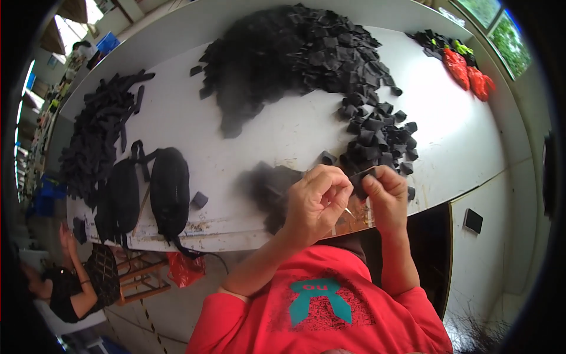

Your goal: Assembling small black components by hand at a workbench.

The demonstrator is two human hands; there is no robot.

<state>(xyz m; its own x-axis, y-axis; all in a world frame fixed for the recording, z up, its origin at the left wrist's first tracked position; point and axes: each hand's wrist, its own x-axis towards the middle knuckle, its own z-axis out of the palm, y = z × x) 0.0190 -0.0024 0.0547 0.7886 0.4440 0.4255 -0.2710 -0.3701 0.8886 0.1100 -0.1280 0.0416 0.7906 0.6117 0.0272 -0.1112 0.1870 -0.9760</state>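
Note:
Near the front edge of the white table, my two hands meet over a small piece of black fabric (359, 183). My right hand (388, 197) grips it between thumb and fingers. Beside it, my left hand (318, 199) is closed in a pinch at the piece's left edge. A thin, pale, pointed stick (348, 210) pokes out below the left fingers; most of it is hidden in that hand. Folded black fabric pieces (377, 130) lie just beyond my hands, joining a large heap (330, 50) at the back. A dark, blurred clump (268, 192) lies left of my left hand.
Black rolled strips (97, 130) are piled at the table's left. Black pouches (170, 186) with straps lie at the front left. Red plastic bags (466, 74) sit at the back right. A dark phone-like rectangle (473, 220) lies right. Another person (73, 286) sits at lower left.

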